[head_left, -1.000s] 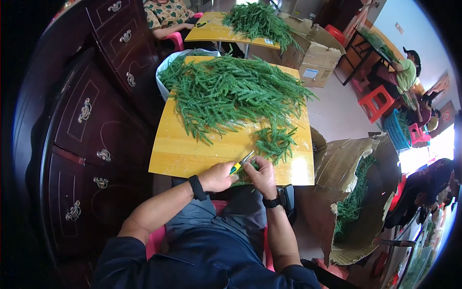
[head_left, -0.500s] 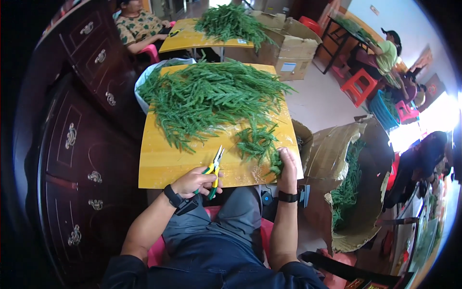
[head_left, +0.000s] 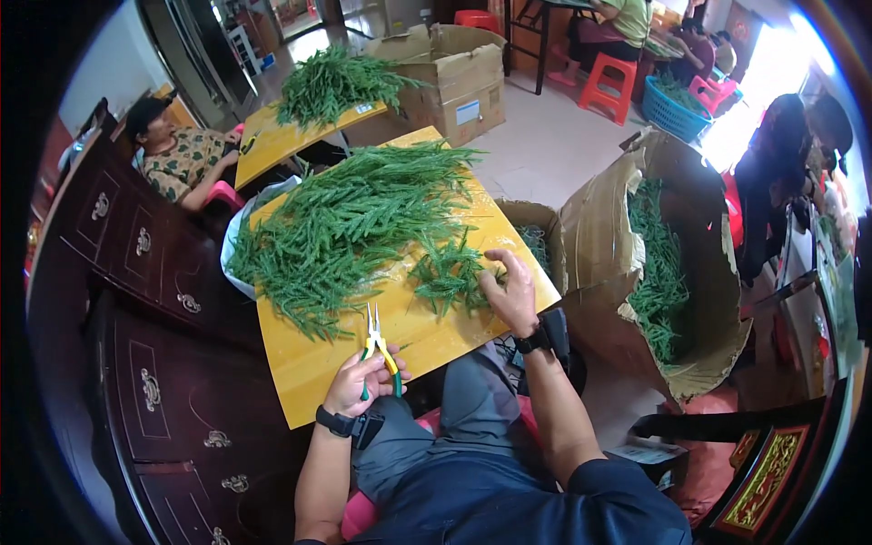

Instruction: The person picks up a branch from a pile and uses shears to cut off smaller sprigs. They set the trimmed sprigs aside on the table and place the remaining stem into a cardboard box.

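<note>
A dark carved-wood cabinet [head_left: 173,350] with metal drawer pulls stands to the left of a seated worker's left hand [head_left: 361,380], while a yellow wooden tabletop [head_left: 309,372] stretches ahead of it, set at a slant. To the right of the right hand [head_left: 513,289], a large torn cardboard box [head_left: 595,241] lies open, green fir-like sprigs [head_left: 658,272] inside. Well beyond the left hand, a person in a leaf-print shirt [head_left: 186,163] sits at a 2nd yellow table [head_left: 263,154] bearing its own mound of greenery [head_left: 336,86]. The main heap of fir-like sprigs [head_left: 363,213] covers the far part of the near tabletop, ahead of both hands. Far past the right hand are a blue basket [head_left: 672,102] and a red plastic stool [head_left: 610,84]. The right hand curls at the right side of a small cluster of sprigs [head_left: 445,272]; whether its fingertips are together on 1 of them cannot be told. The left hand, at the tabletop's near edge, is wrapped around the splayed yellow-and-green handles of needle-nose pliers [head_left: 371,341], the slim nose pointing away from the worker. Each wrist wears 1 black band [head_left: 531,341].
</note>
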Demonstrator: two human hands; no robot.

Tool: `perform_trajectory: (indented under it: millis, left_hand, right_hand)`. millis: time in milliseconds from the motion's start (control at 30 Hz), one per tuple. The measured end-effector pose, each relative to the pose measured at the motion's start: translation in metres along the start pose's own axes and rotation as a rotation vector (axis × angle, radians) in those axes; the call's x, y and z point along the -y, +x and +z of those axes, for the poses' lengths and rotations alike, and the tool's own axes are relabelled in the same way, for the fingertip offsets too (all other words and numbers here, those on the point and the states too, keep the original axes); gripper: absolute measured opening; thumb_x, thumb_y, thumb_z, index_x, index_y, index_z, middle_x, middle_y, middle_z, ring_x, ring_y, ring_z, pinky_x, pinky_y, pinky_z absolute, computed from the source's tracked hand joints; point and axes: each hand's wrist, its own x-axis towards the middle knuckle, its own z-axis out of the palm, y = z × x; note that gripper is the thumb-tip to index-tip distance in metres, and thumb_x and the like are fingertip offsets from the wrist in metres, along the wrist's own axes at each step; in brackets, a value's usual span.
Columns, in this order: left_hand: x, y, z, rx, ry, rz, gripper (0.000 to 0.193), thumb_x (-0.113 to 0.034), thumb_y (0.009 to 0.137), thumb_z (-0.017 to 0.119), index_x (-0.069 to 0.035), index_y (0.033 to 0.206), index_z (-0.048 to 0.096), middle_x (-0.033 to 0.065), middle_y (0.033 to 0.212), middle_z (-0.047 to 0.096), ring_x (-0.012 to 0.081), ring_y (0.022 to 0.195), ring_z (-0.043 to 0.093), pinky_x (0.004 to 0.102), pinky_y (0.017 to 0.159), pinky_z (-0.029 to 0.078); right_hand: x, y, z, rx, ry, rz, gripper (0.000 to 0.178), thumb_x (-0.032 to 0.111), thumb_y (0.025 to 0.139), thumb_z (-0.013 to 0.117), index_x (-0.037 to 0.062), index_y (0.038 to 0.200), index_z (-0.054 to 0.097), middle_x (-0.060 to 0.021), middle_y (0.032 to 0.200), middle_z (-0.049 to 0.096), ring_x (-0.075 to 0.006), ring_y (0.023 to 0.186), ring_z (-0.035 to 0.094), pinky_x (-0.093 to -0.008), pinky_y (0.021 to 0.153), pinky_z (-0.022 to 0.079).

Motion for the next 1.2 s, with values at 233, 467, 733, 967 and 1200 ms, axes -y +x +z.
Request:
perform_trajectory:
  millis: [233,467,733,967,1200]
  left_hand:
    - [0.003,-0.001,-0.003,0.004,-0.007,0.025,0.034,-0.017,0.099,0.048,-0.001,0.129,0.047,0.0158,0.109,0.063,0.0316,0.100,0.066,0.0482,0.085,0.055]
    - [0.001,-0.006,0.002,-0.028,0.030,0.018,0.032,-0.019,0.100,0.049,-0.001,0.127,0.049,0.0136,0.106,0.064,0.0279,0.098,0.066,0.0440,0.082,0.057]
    - [0.001,-0.006,0.009,-0.066,0.080,0.014,0.035,-0.016,0.100,0.049,0.000,0.130,0.047,0.0146,0.108,0.064,0.0299,0.102,0.066,0.0421,0.083,0.055]
    - [-0.025,-0.028,0.038,-0.086,0.617,0.198,0.037,-0.010,0.093,0.057,0.002,0.128,0.049,0.0102,0.103,0.063,0.0210,0.095,0.065,0.0329,0.079,0.052]
    - [-0.039,-0.021,0.049,-0.163,1.053,0.247,0.035,-0.010,0.089,0.059,0.001,0.122,0.052,0.0053,0.096,0.064,0.0135,0.086,0.062,0.0291,0.077,0.050]
  right_hand:
    - [0.021,0.018,0.019,0.138,-0.269,0.034,0.037,0.022,0.081,0.071,0.0031,0.111,0.064,-0.0174,0.110,0.067,-0.0356,0.105,0.062,-0.0445,0.100,0.042]
    - [0.013,0.021,0.029,-0.045,-0.145,-0.040,0.026,0.016,0.083,0.069,0.0031,0.106,0.066,-0.0159,0.107,0.069,-0.0346,0.108,0.061,-0.0445,0.102,0.041]
    - [0.033,0.013,0.026,-0.092,0.215,-0.149,0.014,0.001,0.087,0.064,0.0015,0.100,0.065,-0.0113,0.096,0.070,-0.0199,0.091,0.068,-0.0320,0.081,0.052]
    - [0.053,-0.009,0.026,0.036,0.340,0.022,0.012,0.006,0.086,0.067,0.0012,0.097,0.063,-0.0112,0.074,0.060,-0.0200,0.063,0.060,-0.0312,0.060,0.048]
    - [0.061,-0.015,0.029,0.102,0.343,-0.086,0.009,0.004,0.088,0.065,0.0009,0.096,0.064,-0.0043,0.071,0.060,-0.0106,0.062,0.056,-0.0262,0.057,0.044]
